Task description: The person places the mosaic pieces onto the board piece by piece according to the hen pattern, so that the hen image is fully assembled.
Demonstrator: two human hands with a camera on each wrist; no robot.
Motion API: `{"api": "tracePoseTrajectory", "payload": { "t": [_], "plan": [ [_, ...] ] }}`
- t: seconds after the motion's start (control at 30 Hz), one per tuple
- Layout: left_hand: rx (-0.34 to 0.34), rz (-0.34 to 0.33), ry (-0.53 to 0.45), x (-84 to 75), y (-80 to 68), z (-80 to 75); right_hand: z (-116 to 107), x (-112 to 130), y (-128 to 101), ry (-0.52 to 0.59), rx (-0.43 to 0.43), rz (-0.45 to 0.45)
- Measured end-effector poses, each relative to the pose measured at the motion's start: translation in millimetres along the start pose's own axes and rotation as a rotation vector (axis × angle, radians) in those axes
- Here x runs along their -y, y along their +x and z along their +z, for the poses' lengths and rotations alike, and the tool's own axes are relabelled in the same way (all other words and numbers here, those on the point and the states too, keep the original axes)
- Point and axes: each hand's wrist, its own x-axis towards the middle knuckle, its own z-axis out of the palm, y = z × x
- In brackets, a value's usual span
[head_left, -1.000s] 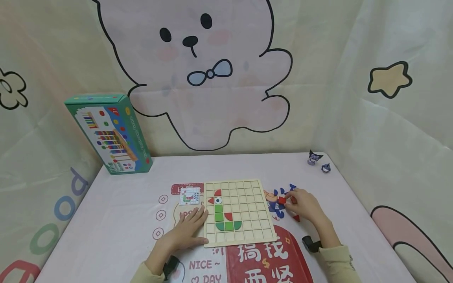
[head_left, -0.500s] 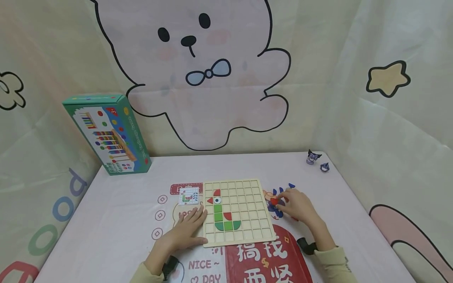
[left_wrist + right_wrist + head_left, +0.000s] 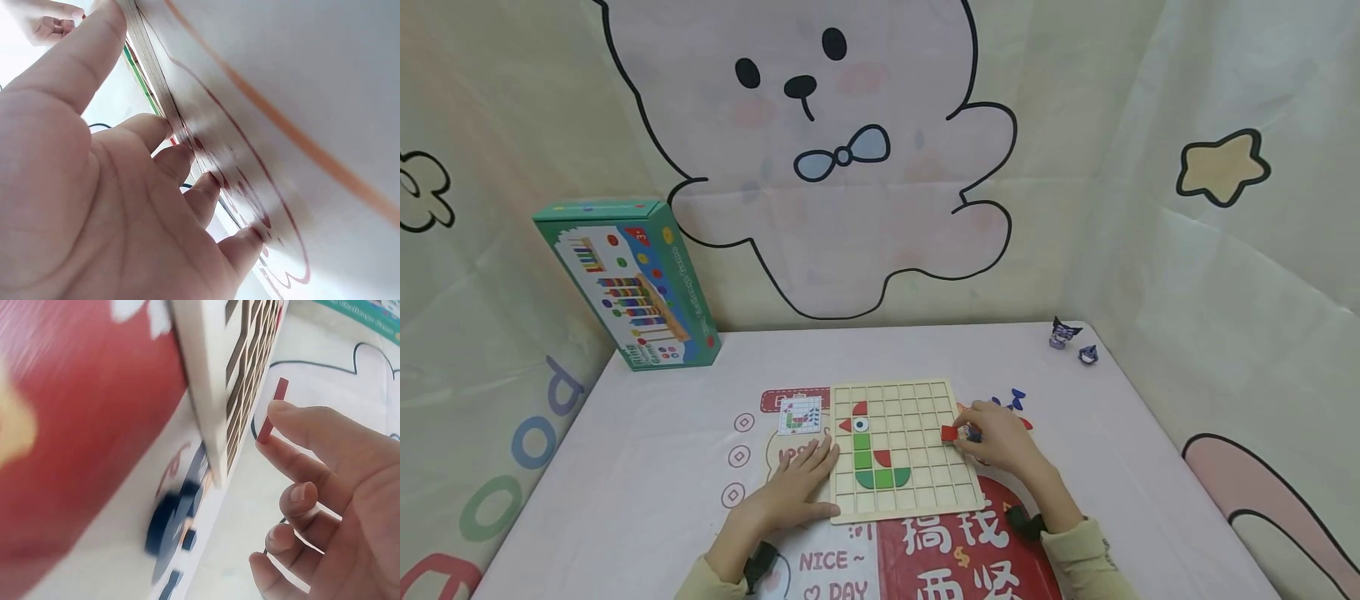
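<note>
A wooden grid board lies on the table, with red and green tiles and one eye tile set in a bird-like shape on its left side. My right hand pinches a red square tile between thumb and finger over the board's right edge; in the right wrist view the tile stands on edge, apart from the board. My left hand lies with fingers outstretched at the board's left edge, thumb touching it. A small pattern card sits beyond the left fingers.
Loose blue pieces and a red piece lie right of the board, partly hidden by my right hand. A green game box stands at the back left. Two small purple figures are at the back right.
My right hand has moved left from the loose pieces to the board's right edge, carrying the red square tile. The left hand stays in place.
</note>
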Motion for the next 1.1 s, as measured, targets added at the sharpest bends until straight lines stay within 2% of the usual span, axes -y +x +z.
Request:
{"api": "tracePoseTrajectory", "payload": {
  "t": [0.23, 0.6, 0.87, 1.1],
  "plan": [
    [0.002, 0.003, 0.005, -0.5, -0.5, -1.5, 9, 16, 4, 0.022, 0.029, 0.002],
    [0.001, -0.001, -0.001, -0.7, -0.3, -0.8, 17, 35, 11, 0.014, -0.002, -0.156],
    [0.006, -0.015, -0.002, -1.0, 0.4, 0.8, 27, 45, 15, -0.004, 0.032, -0.139],
    [-0.002, -0.019, 0.0, 1.2, 1.5, 1.6, 27, 53, 17, -0.034, 0.033, -0.199]
  ]
}}
